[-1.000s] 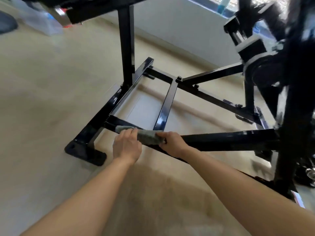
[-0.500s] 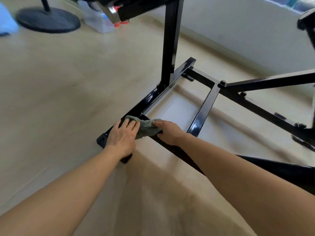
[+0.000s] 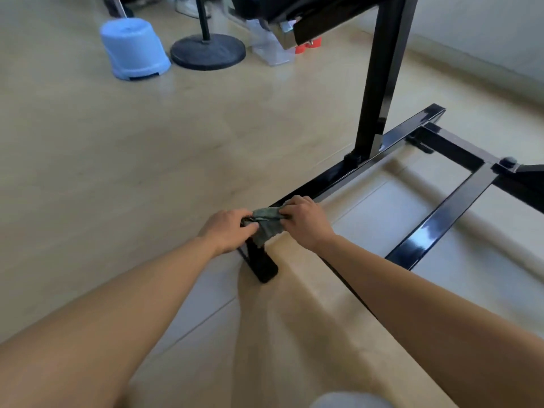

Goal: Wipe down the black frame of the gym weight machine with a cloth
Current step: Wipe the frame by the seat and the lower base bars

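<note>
Home room, probably, not a commercial gym: pale wood-look floor, plain white wall, upturned blue plastic tub, round black stand base, clear plastic container near the black machine frame.

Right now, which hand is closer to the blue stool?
Left. The left hand grips the cloth on the side toward the blue stool; the right hand grips the cloth's other end, farther from it.

Arms outstretched; left hand, right hand curled, close together.
</note>
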